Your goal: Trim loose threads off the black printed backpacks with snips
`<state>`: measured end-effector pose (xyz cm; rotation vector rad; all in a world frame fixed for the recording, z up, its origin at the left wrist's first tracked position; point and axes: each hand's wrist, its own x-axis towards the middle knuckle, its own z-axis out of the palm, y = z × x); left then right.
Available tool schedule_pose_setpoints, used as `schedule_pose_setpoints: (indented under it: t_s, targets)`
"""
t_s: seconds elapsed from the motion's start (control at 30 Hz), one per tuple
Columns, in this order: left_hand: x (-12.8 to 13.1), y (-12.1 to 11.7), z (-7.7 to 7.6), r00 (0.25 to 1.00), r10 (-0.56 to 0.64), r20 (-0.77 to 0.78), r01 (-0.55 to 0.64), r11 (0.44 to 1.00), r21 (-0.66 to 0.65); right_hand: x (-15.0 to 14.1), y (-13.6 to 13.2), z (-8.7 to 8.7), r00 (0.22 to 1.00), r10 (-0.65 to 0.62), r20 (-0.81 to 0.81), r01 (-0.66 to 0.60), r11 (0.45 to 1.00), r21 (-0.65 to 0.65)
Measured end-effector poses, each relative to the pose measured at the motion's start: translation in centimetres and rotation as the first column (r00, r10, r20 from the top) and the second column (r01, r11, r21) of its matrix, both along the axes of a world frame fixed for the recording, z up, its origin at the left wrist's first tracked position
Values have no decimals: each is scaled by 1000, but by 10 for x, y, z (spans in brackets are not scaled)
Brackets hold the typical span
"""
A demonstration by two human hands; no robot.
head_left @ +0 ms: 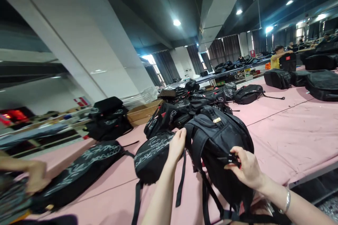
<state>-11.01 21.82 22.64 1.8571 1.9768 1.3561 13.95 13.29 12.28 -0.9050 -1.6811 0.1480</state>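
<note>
A black backpack [224, 130] with a small gold tag stands tilted on the pink-covered table in front of me. My left hand [177, 143] is closed at its upper left edge, by the shoulder straps; the fingertips are partly hidden. Against the bag's right side, my right hand [245, 167] pinches a small black piece with shiny dots [231, 159], whose kind I cannot make out. Black straps hang from the bag toward me. Just left of my left hand lies a black bag with white line patterns [153, 154].
Several black bags [182, 109] are heaped behind the backpack on the pink table [287, 137]. Another patterned bag [87, 168] lies left, near a co-worker's hand [37, 175]. Stacked bags [108, 117] and a cardboard box [142, 112] stand beyond. A person in yellow [275, 62] works far right.
</note>
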Motion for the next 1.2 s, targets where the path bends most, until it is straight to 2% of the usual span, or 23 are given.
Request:
schedule_pose_setpoints:
  t_s: [0.07, 0.13, 0.2, 0.23, 0.3, 0.37, 0.43, 0.5, 0.57, 0.6, 0.67, 0.73, 0.8, 0.87, 0.97, 1.07, 1.13, 1.2]
  targets:
    - [2, -17, -13, 1000, 18, -1, -18, 1000, 4, 11, 22, -5, 991, -89, -98, 80, 993, -91]
    - [15, -42, -26, 999, -21, -27, 22, 998, 62, 31, 50, -5, 929, -239, -282, 177, 958, -227]
    - [34, -70, -37, 971, -200, -134, 218, 965, 142, 54, 76, 1, 823, -384, -418, 246, 905, -347]
    - [45, -82, -41, 927, -298, -228, 339, 926, 164, 64, 86, 5, 783, -411, -467, 255, 896, -363]
    - [65, -102, -46, 822, -430, -374, 514, 842, 164, 78, 94, 17, 754, -390, -529, 235, 912, -338]
    - [80, -113, -46, 733, -527, -429, 637, 753, 164, 83, 90, 30, 780, -324, -536, 201, 940, -276]
    - [88, -117, -42, 722, -570, -392, 680, 689, 251, 79, 76, 44, 828, -284, -484, 192, 954, -231]
    - [89, -114, -38, 810, -505, -299, 586, 694, 417, 72, 59, 56, 880, -271, -389, 203, 957, -208]
    - [85, -105, -36, 923, -341, -176, 379, 741, 554, 65, 43, 66, 933, -237, -271, 189, 963, -192]
    - [82, -99, -37, 959, -260, -114, 277, 766, 581, 62, 35, 70, 956, -209, -205, 172, 968, -184]
    - [72, -84, -40, 986, -167, -4, 141, 817, 559, 56, 22, 77, 987, -147, -72, 132, 975, -176]
    - [61, -69, -45, 982, -169, 80, 110, 867, 485, 50, 13, 83, 995, -99, 27, 102, 980, -172]
    - [49, -55, -46, 975, -195, 108, 127, 885, 449, 43, 7, 87, 994, -73, 81, 86, 983, -161]
    - [38, -43, -42, 972, -226, 70, 168, 865, 473, 35, 4, 92, 992, -45, 114, 62, 987, -149]
    - [22, -25, -27, 946, -311, -94, 314, 806, 502, 22, 3, 102, 982, -1, 191, 24, 992, -120]
    - [11, -6, -12, 874, -362, -324, 481, 741, 469, 11, 5, 114, 956, -1, 295, 18, 998, -53]
    - [6, 3, -6, 815, -297, -497, 542, 696, 472, 5, 6, 121, 926, -24, 376, 24, 1000, 4]
    - [5, 8, -4, 740, -172, -651, 580, 654, 486, -1, 8, 127, 887, -50, 458, 27, 998, 55]
